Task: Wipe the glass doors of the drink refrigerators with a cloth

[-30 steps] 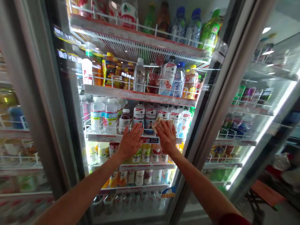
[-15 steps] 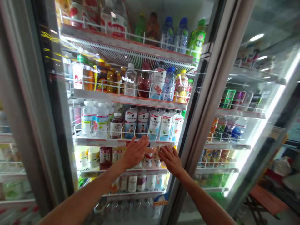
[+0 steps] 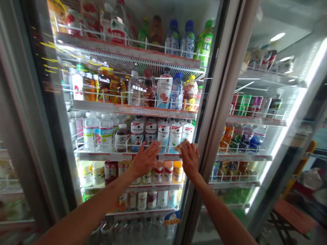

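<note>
My left hand lies flat against the glass door of a drinks fridge, fingers stretched out, holding nothing. To its right, my right hand presses a crumpled pale cloth to the same glass, close to the door's metal frame. Most of the cloth is hidden under the fingers. Behind the glass, white-labelled bottles stand on a shelf just above my left hand. Orange and red-labelled bottles stand on the shelf below.
Upper shelves hold more bottles, among them a green bottle at top right. A second fridge door on the right shows cans and a bright light strip. A reddish wooden stool stands at lower right.
My right hand has moved up and slightly right across the glass with the cloth. My left hand stays flat, a little further left and higher in view. The view has shifted slightly.
</note>
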Tool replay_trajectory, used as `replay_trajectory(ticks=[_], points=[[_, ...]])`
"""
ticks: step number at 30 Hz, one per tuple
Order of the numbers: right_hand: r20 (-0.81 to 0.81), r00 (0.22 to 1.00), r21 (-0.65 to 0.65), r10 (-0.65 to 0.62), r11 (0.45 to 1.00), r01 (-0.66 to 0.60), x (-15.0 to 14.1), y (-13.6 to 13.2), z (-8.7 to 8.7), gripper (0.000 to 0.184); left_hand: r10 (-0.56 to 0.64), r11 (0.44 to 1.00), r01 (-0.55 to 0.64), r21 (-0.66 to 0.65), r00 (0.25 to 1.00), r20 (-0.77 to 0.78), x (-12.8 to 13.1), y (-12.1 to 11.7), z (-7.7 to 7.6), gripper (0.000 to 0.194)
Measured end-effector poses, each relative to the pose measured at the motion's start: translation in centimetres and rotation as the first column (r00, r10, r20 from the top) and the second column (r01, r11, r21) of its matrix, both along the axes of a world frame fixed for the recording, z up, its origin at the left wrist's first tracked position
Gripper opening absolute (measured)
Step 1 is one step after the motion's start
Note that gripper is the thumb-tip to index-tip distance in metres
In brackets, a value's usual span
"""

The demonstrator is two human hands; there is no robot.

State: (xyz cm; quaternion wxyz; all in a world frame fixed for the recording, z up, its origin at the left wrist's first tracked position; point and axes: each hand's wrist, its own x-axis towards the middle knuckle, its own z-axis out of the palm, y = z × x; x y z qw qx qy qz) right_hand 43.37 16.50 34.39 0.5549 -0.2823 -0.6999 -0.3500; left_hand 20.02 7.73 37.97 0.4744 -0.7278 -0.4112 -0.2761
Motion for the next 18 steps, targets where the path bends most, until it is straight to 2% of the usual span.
replay_trajectory(ticks=[2, 3, 5, 7, 9, 11, 13, 14, 15, 16, 18], points=[[-0.173, 0.985, 0.012, -0.014, 1.000, 0.016, -0.7, 0.6, 2.7, 0.050, 0.019, 1.000, -0.020, 0.016, 0.999, 0.036, -0.2, 0.0, 0.6, 0.050], [-0.217, 0.976, 0.011, -0.014, 1.000, 0.017, -1.0, 0.6, 3.1, 0.051, 0.026, 0.999, -0.027, 0.018, 0.998, 0.049, -0.4, 0.0, 0.8, 0.051], [-0.170, 0.985, 0.003, 0.000, 1.000, 0.001, -1.3, 0.1, 2.2, 0.052, 0.036, 0.999, -0.037, 0.015, 0.997, 0.063, -1.0, -0.3, 0.9, 0.052], [-0.031, 0.999, -0.004, 0.021, 1.000, -0.021, -1.5, -0.5, 0.5, 0.052, 0.039, 0.999, -0.040, 0.014, 0.997, 0.064, -1.7, -0.6, 1.0, 0.053], [0.056, 0.998, -0.002, 0.042, 0.999, -0.042, -2.0, -0.8, 0.5, 0.051, 0.042, 0.999, -0.044, 0.023, 0.997, 0.071, -2.5, -0.8, 1.4, 0.054], [-0.005, 0.998, 0.010, 0.056, 0.998, -0.056, -2.9, -0.6, 2.5, 0.050, 0.049, 0.998, -0.052, 0.037, 0.995, 0.084, -3.1, -0.9, 2.1, 0.055], [-0.153, 0.987, 0.031, 0.054, 0.998, -0.050, -4.4, -0.7, 4.7, 0.050, 0.053, 0.997, -0.058, 0.049, 0.994, 0.092, -3.8, -0.9, 2.6, 0.056], [-0.196, 0.979, 0.036, 0.050, 0.998, -0.043, -5.2, -0.9, 5.2, 0.050, 0.051, 0.997, -0.056, 0.052, 0.995, 0.090, -4.2, -1.0, 2.8, 0.057], [-0.183, 0.982, 0.042, 0.053, 0.998, -0.046, -6.0, -1.3, 5.2, 0.050, 0.048, 0.997, -0.052, 0.052, 0.995, 0.086, -4.7, -1.1, 2.7, 0.058], [-0.105, 0.992, 0.047, 0.067, 0.997, -0.063, -6.8, -1.8, 4.7, 0.049, 0.042, 0.998, -0.046, 0.051, 0.996, 0.082, -5.2, -1.3, 2.6, 0.059], [0.160, 0.981, 0.045, 0.114, 0.991, -0.122, -8.1, -2.9, 3.2, 0.045, 0.030, 0.999, -0.032, 0.040, 0.997, 0.069, -6.5, -1.7, 2.4, 0.061]])
